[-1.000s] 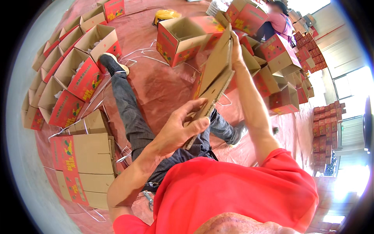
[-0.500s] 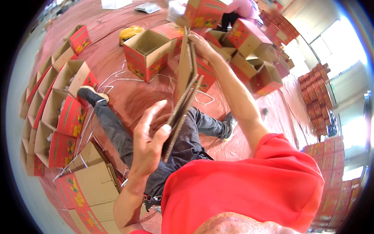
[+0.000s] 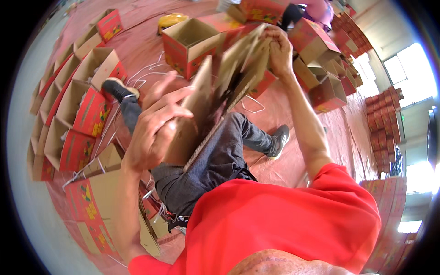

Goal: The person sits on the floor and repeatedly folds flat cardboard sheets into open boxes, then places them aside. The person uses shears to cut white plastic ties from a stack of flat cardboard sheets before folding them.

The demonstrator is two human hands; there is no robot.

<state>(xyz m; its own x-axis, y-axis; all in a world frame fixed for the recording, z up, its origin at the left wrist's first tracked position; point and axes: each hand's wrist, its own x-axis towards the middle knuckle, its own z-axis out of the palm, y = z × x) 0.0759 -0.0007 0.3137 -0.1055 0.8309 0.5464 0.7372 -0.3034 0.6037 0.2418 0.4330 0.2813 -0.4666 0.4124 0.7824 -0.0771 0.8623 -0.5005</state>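
A cardboard box (image 3: 192,126) stands tilted over my lap, its brown walls spread apart and partly smeared by motion. My right hand (image 3: 279,49) pinches its far right edge, fingers closed on the board. On the near left side, my left hand (image 3: 153,121) has its fingers spread beside the box's left wall. The fingertips overlap that wall, and I cannot tell whether they press on it. Flattened red and brown cartons (image 3: 94,197) lie on the floor by my left forearm.
Several open red cartons (image 3: 82,114) stand in rows at the left. Ahead are another open carton (image 3: 190,43), a yellow object (image 3: 173,20) and a jumble of cartons (image 3: 325,89). A person (image 3: 316,11) is at the far right. White straps (image 3: 149,73) lie on the red floor sheet.
The folded carton has opened from a narrow flat stack into separated walls. My left hand has moved left and up, and my right hand has shifted right, still holding the edge.
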